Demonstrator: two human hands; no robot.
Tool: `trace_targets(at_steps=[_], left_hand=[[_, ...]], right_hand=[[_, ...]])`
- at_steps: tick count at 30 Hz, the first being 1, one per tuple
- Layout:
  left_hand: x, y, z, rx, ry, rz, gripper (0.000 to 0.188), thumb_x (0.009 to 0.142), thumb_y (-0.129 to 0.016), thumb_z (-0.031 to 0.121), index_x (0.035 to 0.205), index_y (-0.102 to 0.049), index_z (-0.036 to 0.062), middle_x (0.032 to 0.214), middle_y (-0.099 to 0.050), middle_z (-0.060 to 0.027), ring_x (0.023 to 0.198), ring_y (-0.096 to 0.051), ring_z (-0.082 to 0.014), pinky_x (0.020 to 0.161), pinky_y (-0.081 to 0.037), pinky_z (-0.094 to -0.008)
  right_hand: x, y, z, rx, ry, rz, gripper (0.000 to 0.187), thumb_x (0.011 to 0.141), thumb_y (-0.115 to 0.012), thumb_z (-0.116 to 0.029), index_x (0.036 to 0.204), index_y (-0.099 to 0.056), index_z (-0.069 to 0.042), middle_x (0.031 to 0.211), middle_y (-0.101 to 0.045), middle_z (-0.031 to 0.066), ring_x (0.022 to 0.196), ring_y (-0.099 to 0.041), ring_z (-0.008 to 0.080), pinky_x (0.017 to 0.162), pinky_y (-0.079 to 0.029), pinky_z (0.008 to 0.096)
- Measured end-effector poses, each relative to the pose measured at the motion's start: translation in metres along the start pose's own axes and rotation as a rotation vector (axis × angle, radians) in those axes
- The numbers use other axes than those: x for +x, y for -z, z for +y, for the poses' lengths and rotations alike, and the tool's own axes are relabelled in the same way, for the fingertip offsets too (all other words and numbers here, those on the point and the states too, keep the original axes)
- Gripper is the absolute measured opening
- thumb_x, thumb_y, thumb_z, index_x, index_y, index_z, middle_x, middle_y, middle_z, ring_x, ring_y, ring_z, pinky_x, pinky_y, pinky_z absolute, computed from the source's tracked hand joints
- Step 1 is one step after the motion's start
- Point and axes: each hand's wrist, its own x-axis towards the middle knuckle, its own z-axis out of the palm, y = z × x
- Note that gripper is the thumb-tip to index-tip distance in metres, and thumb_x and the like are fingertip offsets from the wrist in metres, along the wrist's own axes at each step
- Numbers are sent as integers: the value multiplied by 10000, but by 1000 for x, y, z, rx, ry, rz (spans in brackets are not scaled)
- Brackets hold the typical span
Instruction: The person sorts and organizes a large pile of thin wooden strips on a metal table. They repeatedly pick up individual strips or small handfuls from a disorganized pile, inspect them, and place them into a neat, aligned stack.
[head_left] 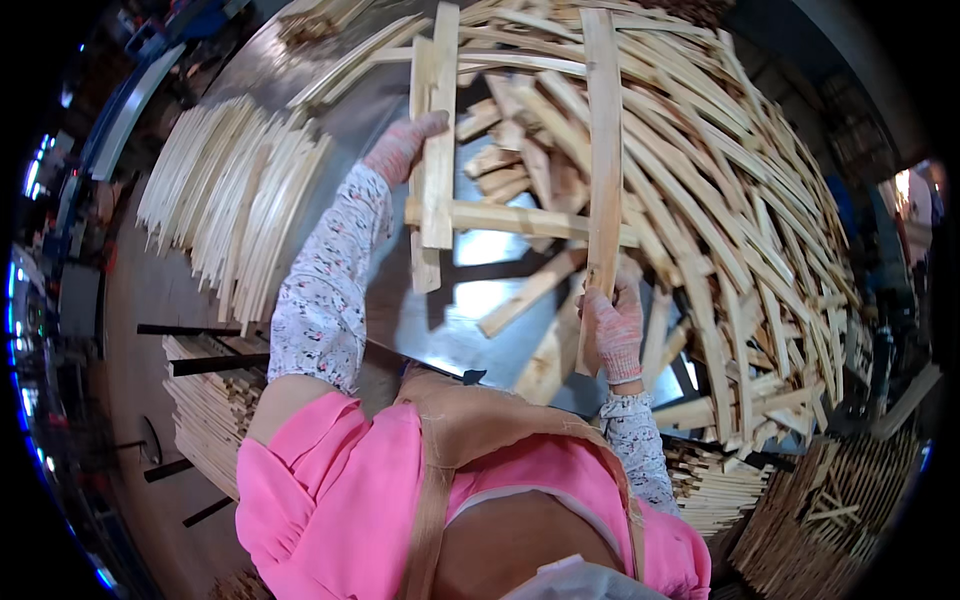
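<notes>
My left hand [400, 148], in a pinkish knitted glove, is closed at the left edge of a pale wooden slat [438, 180] held upright over the metal table. A second pale slat [424, 270] lies partly hidden behind it; I cannot tell whether the hand grips that one too. My right hand [616, 325], gloved alike, is closed around the lower part of a long, browner wooden slat [603, 140] that points away from me. Between the hands, a crosswise wooden strip [520, 220] passes under both held slats.
A big heap of loose slats [740, 200] covers the right and far side of the table [420, 325]. Short wood pieces [500, 160] lie mid-table. At the left is a neat row of slats [230, 190]; stacked slats [205, 410] sit below on a rack with black bars [220, 366].
</notes>
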Motion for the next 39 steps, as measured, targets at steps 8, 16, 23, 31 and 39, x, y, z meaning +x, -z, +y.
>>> trace_targets(at_steps=[8,16,23,31,39], left_hand=[[-28,254,-101,1699,61,270,374,947,-696,320,1242,-718,91,1345,-627,-158,1277,-594,-306,1023,-453,-439],[-39,317,-74,1608,-622,483,814,876,-780,434,1596,-484,196,1573,-494,-104,1493,-393,-337,1259,-277,-503],[-95,256,21,1608,-9,-253,685,920,-731,438,1533,-546,195,1321,-717,-174,1208,-720,-332,1067,-536,-450],[-138,447,-54,1545,301,753,708,928,-709,420,1539,-541,103,1312,-699,-206,1233,-679,-380,1059,-536,-452],[-63,211,-115,1313,-157,282,704,944,-727,432,1492,-545,29,1427,-650,-213,1316,-633,-395,1128,-497,-475]], right_hand=[[14,-199,13,-211,-237,-80,272,1011,-692,-133,1239,-631,4,989,-702,79,828,-698,158,725,-575,301],[67,-253,-9,-806,-30,-448,393,966,-727,-243,1300,-691,-39,1004,-771,128,902,-740,283,848,-584,384],[117,-315,-36,-1110,705,-691,389,944,-750,-276,1312,-720,-153,1184,-763,118,1134,-706,343,985,-552,457],[124,-182,32,-1515,630,-741,745,827,-837,-212,1508,-539,-165,1343,-659,163,1261,-613,378,1105,-485,495],[133,-176,11,-1610,506,-833,605,846,-825,-227,1406,-595,-213,1137,-717,96,1119,-680,332,955,-547,465]])
